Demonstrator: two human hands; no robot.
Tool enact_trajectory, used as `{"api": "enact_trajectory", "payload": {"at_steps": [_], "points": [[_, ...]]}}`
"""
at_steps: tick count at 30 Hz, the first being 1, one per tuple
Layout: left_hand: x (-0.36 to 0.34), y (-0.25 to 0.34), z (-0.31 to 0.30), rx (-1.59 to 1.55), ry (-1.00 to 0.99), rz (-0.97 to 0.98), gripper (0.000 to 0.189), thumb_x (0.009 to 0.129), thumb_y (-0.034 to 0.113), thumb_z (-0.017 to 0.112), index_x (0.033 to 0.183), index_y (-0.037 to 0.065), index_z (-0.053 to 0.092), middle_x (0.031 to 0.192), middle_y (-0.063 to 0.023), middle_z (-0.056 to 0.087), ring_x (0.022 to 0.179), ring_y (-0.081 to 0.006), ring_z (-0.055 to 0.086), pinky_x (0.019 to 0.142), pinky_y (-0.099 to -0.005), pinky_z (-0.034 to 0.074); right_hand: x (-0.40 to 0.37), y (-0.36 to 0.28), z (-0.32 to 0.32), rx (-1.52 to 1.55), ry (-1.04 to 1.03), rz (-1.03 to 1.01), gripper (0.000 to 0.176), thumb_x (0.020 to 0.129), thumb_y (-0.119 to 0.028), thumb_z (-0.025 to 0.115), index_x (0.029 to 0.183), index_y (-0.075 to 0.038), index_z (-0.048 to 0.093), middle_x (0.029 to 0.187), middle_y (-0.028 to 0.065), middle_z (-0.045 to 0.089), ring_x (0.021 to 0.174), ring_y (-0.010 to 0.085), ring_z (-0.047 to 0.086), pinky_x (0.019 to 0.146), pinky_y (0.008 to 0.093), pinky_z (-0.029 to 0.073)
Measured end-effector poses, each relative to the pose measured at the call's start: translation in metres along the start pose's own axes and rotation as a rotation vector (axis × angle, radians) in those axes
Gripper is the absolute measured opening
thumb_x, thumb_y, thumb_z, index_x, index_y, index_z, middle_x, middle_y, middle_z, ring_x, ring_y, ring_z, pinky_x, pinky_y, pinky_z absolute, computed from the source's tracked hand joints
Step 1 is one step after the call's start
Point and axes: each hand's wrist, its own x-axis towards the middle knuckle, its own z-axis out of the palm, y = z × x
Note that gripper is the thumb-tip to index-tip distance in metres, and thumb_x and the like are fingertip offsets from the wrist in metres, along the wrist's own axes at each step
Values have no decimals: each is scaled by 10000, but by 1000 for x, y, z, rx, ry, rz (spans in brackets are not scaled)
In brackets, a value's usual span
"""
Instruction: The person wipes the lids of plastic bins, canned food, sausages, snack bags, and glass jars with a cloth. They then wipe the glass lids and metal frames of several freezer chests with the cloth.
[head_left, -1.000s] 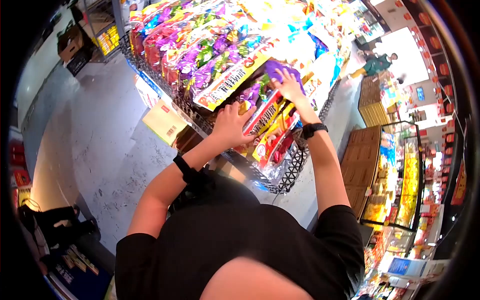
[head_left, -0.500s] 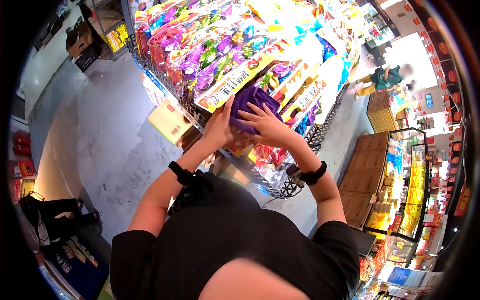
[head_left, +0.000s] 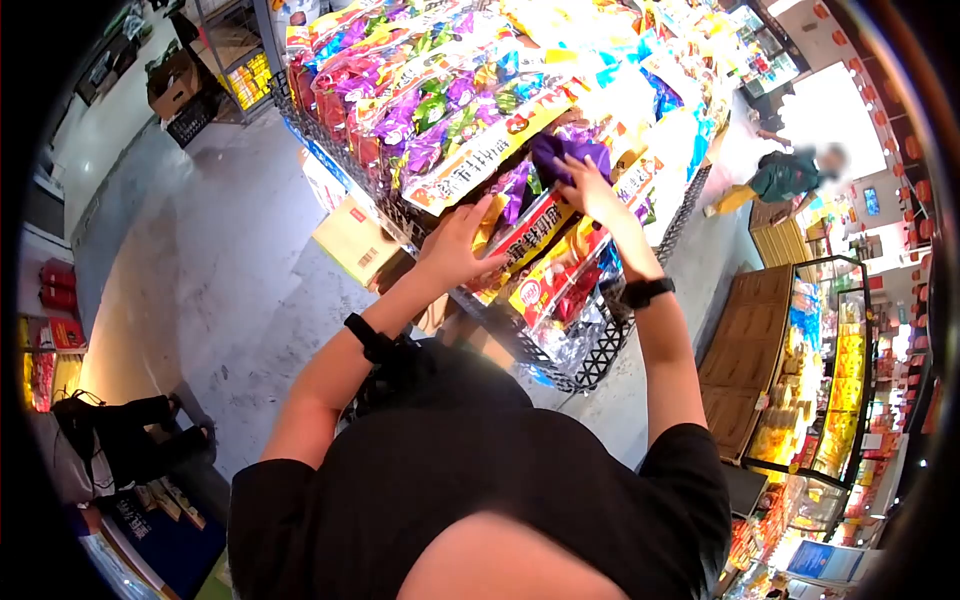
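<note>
My right hand (head_left: 592, 192) is closed on a bunched purple cloth (head_left: 565, 155) over the snack bags. Its fingertips press into the cloth, and part of the grip is hidden. My left hand (head_left: 460, 248) lies against the near-left end of a shiny snack bag (head_left: 530, 232) with a dark, lettered label strip, fingers stretched and thumb apart. Just beyond it lies another bag (head_left: 485, 155) with a white and yellow header. Nearer to me is a red and yellow bag (head_left: 550, 280). All of these bags rest in a black mesh basket (head_left: 585, 370).
Below the basket's left side stands a cardboard box (head_left: 355, 240). At right, a person in dark green (head_left: 785, 175) stands by display stands, and a wooden cabinet (head_left: 745, 350) holds packed goods. A black crate (head_left: 190, 120) sits on the floor at far left.
The purple cloth has moved away and to the right with my right hand, uncovering the dark-labelled bag. My left hand has separated from the cloth and stays at the bags' near end.
</note>
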Motion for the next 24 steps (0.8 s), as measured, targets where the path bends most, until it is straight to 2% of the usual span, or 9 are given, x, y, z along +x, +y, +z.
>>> {"api": "enact_trajectory", "payload": {"at_steps": [5,11,12,14,16,17,20,23,24], "points": [[-6,10,-16,86,-102,8,880,687,388,717,1372,90,253,1202,-168,453,1063,-331,493,870,-388,433,-36,-38,-8,149,-214,-150,557,829,-265,537,1355,-198,368,1448,88,247,1326,399,163,1066,559,178],[-7,13,-12,308,-299,-6,822,698,351,714,1277,-63,302,1183,-228,448,1088,-367,467,892,-409,415,-52,-91,-4,66,-239,-294,586,824,-181,571,1366,-191,347,1469,49,213,1346,330,177,1066,537,170],[-8,7,-3,270,-184,-1,807,691,347,715,1259,-59,311,1176,-225,442,1072,-365,472,874,-411,427,-47,-90,-13,45,-283,-285,663,779,-227,601,1379,-168,324,1467,58,217,1354,300,169,1083,521,149],[-8,-2,9,165,59,91,782,684,337,717,1250,-34,325,1164,-228,434,1049,-377,474,855,-429,436,-41,-68,0,56,-64,-273,606,768,-146,594,1338,-136,387,1429,73,299,1322,281,257,1080,472,194],[-2,-4,8,33,34,71,776,694,333,714,1277,4,321,1208,-225,429,1094,-377,454,894,-424,412,-36,-46,3,-50,65,-216,518,773,-167,598,1274,-126,472,1386,91,373,1287,253,335,1058,443,266],[-2,-10,12,19,56,84,780,695,328,715,1291,20,316,1226,-221,427,1112,-376,446,909,-422,401,-33,-31,3,-44,151,-314,431,789,-140,566,1212,-70,525,1243,128,519,1135,262,500,973,372,382],[1,-1,3,-68,38,77,733,733,258,708,1299,-6,324,1246,-207,436,1137,-356,444,950,-390,370,-52,-3,4,997,39,170,352,833,-135,500,1143,26,545,954,96,651,830,181,611,784,275,476],[5,-4,2,-148,-26,-4,752,744,255,702,1328,2,302,1282,-226,413,1189,-369,396,977,-402,343,-95,-15,-13,1859,385,135,294,845,-129,517,1084,37,564,1025,98,629,885,177,603,824,282,470],[4,-5,4,-27,-35,6,741,770,243,679,1344,-2,280,1315,-239,373,1214,-392,363,980,-412,339,-108,-17,-15,1904,540,82,318,843,-144,526,1122,9,537,1087,117,600,967,216,578,898,340,436]]}}
